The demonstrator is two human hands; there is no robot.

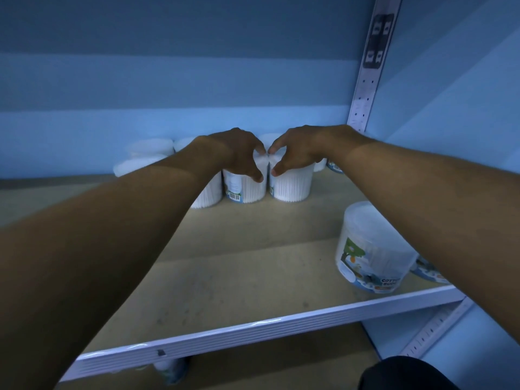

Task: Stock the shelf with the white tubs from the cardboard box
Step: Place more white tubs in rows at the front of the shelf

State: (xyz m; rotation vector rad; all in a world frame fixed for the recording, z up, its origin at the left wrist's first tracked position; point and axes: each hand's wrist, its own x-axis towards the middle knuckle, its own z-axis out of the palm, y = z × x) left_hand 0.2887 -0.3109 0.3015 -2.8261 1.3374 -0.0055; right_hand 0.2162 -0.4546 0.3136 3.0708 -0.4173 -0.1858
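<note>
You've got approx. 8 tubs on the shelf [225, 277] w/ room left, left hand [242, 156] gripping one tub [244, 187], right hand [295, 153] its neighbour [292, 187]; box not in view.

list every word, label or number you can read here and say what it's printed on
"COTT..." over "BUD...", partly cut off: label of the tub at the front right of the shelf.
Barcode on the tub under the left hand: digits too small to read.
Label edge on the tub under the right hand: too blurred to read.
Dark sticker on the shelf upright: no readable text.
</note>
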